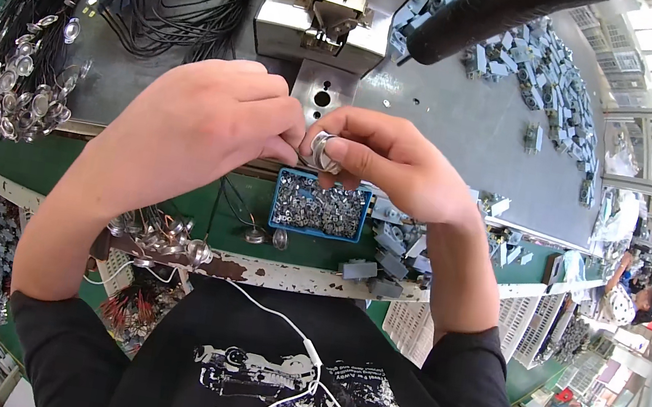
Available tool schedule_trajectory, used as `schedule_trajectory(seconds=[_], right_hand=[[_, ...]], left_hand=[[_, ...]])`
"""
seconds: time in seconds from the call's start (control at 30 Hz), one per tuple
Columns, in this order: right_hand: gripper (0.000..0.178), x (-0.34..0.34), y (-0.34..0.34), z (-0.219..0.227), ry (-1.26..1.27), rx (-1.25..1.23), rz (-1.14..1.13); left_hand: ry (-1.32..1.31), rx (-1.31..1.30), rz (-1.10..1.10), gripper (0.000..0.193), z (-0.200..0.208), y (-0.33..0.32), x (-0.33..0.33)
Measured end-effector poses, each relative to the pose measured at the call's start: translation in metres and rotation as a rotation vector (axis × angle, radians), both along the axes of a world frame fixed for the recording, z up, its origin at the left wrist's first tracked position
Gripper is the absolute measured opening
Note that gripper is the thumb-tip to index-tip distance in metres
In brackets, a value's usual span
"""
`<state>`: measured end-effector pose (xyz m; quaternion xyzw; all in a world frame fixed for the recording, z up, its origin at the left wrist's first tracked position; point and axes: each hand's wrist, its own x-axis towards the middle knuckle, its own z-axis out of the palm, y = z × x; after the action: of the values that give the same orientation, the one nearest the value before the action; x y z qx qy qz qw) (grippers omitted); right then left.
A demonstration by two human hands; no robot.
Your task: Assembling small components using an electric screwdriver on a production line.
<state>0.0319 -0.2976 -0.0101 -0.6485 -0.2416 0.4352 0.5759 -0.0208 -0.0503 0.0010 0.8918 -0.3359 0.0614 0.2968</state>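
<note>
Between the thumb and fingers of my right hand (404,165) is a small round silver metal cap (320,150). My left hand (198,124) meets it from the left, its thumb and forefinger pinched together close to the cap. Whatever those fingertips may hold is hidden. Both hands hover just in front of the metal plate with round holes (309,75) at the foot of a bench machine (284,37). Just below my hands sits a blue tray (316,233) full of tiny metal parts.
Bundled black wires (238,6) and a heap of wired silver caps (15,90) lie at left. Many grey-blue switch-like parts (526,69) spread over the right. More grey parts (393,261) lie by the front edge. A thick black bar (492,17) juts in overhead.
</note>
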Motion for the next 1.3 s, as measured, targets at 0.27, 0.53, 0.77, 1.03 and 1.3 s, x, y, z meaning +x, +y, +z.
schedule_trajectory(seconds=[0.27, 0.53, 0.77, 1.03, 1.3], right_hand=[[0.037, -0.028, -0.009, 0.009, -0.610, -0.167, -0.203], [0.036, -0.021, -0.013, -0.016, -0.058, 0.110, -0.212], [0.035, -0.032, -0.013, -0.023, 0.174, 0.273, -0.300], [0.021, 0.023, -0.001, -0.040, 0.290, 0.140, 0.314], [0.023, 0.029, -0.035, -0.007, -0.656, -0.332, -0.221]], left_hand=[[0.029, -0.133, 0.013, 0.019, -0.002, -0.002, 0.001], [0.005, -0.124, -0.001, 0.025, 0.001, -0.003, 0.002], [0.070, -0.294, -0.019, 0.029, -0.022, -0.002, 0.001], [-0.107, -0.141, -0.401, 0.015, -0.041, 0.003, 0.013], [0.109, 0.017, -0.209, 0.029, -0.053, 0.002, -0.008]])
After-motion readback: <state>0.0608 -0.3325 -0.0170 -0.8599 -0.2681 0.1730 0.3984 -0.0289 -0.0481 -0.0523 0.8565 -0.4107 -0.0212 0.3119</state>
